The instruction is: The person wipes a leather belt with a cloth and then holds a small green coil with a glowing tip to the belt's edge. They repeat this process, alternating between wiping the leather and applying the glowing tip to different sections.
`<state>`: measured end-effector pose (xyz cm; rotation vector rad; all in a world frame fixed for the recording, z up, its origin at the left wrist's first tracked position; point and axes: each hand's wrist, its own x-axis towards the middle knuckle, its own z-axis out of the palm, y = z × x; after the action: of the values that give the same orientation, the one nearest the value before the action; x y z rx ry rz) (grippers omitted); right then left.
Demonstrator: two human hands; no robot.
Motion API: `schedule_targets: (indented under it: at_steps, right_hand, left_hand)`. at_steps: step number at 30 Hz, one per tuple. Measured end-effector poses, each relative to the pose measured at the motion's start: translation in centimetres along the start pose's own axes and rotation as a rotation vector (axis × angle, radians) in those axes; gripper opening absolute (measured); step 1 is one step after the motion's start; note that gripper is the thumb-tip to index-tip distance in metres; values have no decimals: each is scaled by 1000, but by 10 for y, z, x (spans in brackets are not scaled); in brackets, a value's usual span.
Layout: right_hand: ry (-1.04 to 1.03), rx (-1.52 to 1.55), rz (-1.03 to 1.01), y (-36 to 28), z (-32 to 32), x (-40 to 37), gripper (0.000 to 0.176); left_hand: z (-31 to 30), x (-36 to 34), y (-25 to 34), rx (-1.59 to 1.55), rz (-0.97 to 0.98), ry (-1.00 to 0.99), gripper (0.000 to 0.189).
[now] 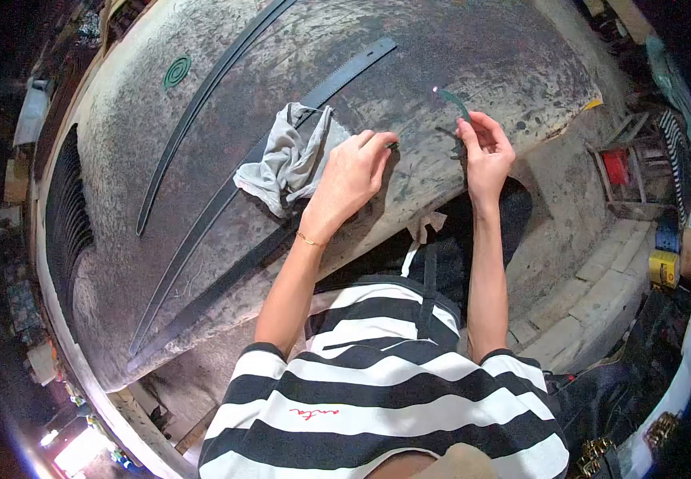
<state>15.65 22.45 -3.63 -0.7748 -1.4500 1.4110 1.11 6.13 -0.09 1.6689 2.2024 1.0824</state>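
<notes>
A thin, curved, dark green strip (456,100) with a pale, bright tip is in the right hand (489,156), at its fingertips, its free end pointing away from the person over the work surface. The right hand pinches it between thumb and fingers, the hand otherwise loosely curled.

The left hand (351,172) is nearly closed, its fingers bent over and gripping a small dark object (393,146) at the tips, too small to identify. A thin gold-coloured bracelet (311,240) circles that wrist.

Just beside the left hand, a crumpled light grey cloth (286,152) lies over a long black strap with a row of holes near its rounded end (351,72). Another long black strap (226,271) lies nearer the person, close to the edge, and a third, ridged one (202,112) lies farther off. Beyond that rests a flat green spiral coil (177,72).

All these lie on a broad, worn table (505,64) with dark stains. At its left end hang many dark strips (69,215). Off to the right are a wooden frame (638,180) and a yellow box (664,269).
</notes>
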Motion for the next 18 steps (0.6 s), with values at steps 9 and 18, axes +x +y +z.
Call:
schedule_targets:
  at_steps: [9,18]
  right_hand:
    - [26,56,39,-1,-3,2,19]
    - [-64,79,108,-2,-11,3,18]
  left_hand:
    - [6,3,-6,62,83,-62,9]
    - [-18,-22,0,536,-153,233,37]
